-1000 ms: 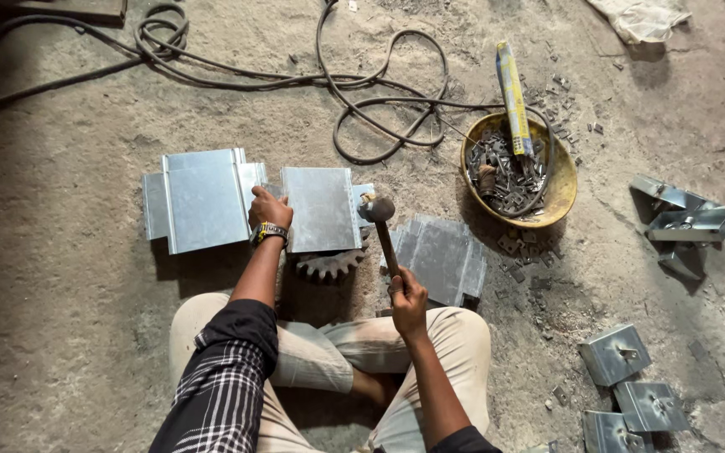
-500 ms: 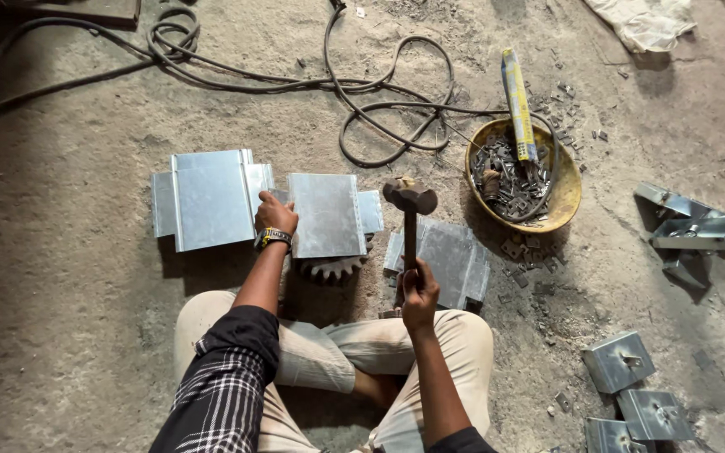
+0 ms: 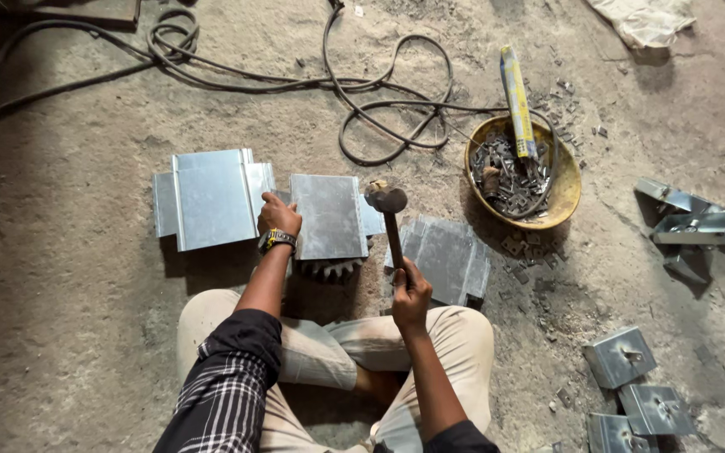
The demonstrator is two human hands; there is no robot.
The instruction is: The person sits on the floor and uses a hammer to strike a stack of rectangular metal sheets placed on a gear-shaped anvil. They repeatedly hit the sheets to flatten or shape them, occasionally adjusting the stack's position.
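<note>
A person sits cross-legged on a concrete floor (image 3: 69, 335), both arms extended forward over the knees. The right hand (image 3: 410, 289) is clenched around the wooden handle of a hammer (image 3: 389, 220), forearm angled up and wrist cocked so the steel head hangs just over the right edge of a folded sheet-metal piece (image 3: 329, 216). The left hand (image 3: 279, 216), a watch at the wrist, presses down on the left edge of that same piece, fingers curled over it. The piece lies flat on a toothed gear (image 3: 333, 268) directly ahead of the knees. A larger folded panel (image 3: 210, 197) lies just to its left, a stack of similar panels (image 3: 446, 256) to its right. A yellow bowl of metal scraps (image 3: 565, 189) stands farther right.
</note>
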